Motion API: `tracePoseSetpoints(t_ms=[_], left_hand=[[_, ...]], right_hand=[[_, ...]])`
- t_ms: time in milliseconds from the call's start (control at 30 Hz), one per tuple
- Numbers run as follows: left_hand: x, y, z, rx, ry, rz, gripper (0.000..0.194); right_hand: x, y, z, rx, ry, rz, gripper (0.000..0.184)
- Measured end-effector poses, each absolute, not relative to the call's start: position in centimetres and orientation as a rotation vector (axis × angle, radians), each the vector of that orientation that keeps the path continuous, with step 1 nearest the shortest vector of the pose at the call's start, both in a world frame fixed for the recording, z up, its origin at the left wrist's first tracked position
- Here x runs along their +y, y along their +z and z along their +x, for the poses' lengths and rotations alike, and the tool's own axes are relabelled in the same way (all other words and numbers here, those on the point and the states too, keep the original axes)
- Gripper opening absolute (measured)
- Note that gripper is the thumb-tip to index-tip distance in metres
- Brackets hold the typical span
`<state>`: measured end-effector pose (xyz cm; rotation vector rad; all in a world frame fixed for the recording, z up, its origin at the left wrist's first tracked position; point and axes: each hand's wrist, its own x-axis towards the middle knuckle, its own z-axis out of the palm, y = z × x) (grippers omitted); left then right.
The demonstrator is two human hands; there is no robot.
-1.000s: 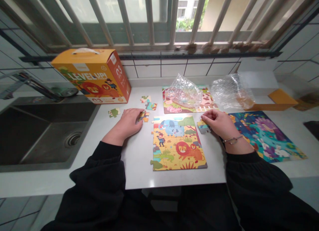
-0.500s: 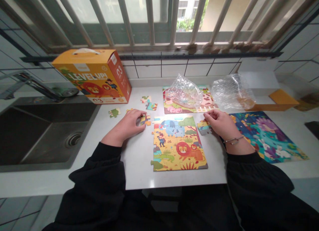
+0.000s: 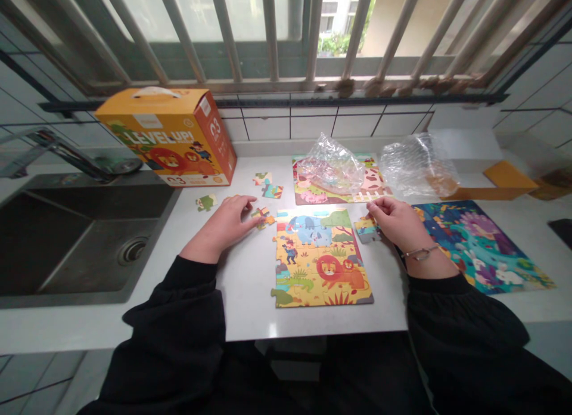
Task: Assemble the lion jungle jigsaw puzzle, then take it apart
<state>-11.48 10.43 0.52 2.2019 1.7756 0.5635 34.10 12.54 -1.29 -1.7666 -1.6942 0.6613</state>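
Jigsaw piece (image 3: 267, 222) lies on the worktop (image 3: 250, 307), just right of the left hand (image 3: 226, 227), the nearer one, touching its thumb; its long axis is unclear. Those fingers are parted. The right hand's (image 3: 400, 224) are narrow, their grip unclear. Since the earlier frame, the piece has turned slightly towards the lion puzzle (image 3: 322, 284).

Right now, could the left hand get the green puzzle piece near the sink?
Probably yes. The left hand is close beside the green puzzle piece, and only counter shows between them. Its fingers point away, though, so it would likely have to turn.
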Motion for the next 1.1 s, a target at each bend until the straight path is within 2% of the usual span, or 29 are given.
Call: tracePoseSetpoints(t_ms=[133,267,467,633,800,967,1100], left_hand=[[10.6,1.1,-12.5,1.971,0.679,2.169,0.035],[10.6,2.3,-14.1,2.262,0.755,1.947,0.036],[10.0,3.5,-15.3,2.547,0.633,1.455,0.031],[10.1,2.9,-15.4,2.559,0.609,1.489,0.025],[10.3,2.3,-15.6,2.548,0.533,1.538,0.031],[10.4,2.4,-15.7,2.583,0.447,1.548,0.034],[10.4,2.4,-15.4,2.581,0.432,1.559,0.032]], right_hand=[[12.5,-1.2,34.0,-1.696,0.649,-1.767,0.054],[12.6,-1.4,34.1,-1.694,0.656,-1.769,0.049],[12.5,-1.5,34.3,-1.704,0.642,-1.756,0.047],[12.7,-1.7,34.4,-1.662,0.655,-1.752,0.062],[12.9,-2.5,34.8,-1.494,0.851,-1.618,0.086],[12.8,-2.3,34.6,-1.436,0.852,-1.564,0.093],[12.6,-1.6,34.6,-1.35,0.721,-1.558,0.094]])
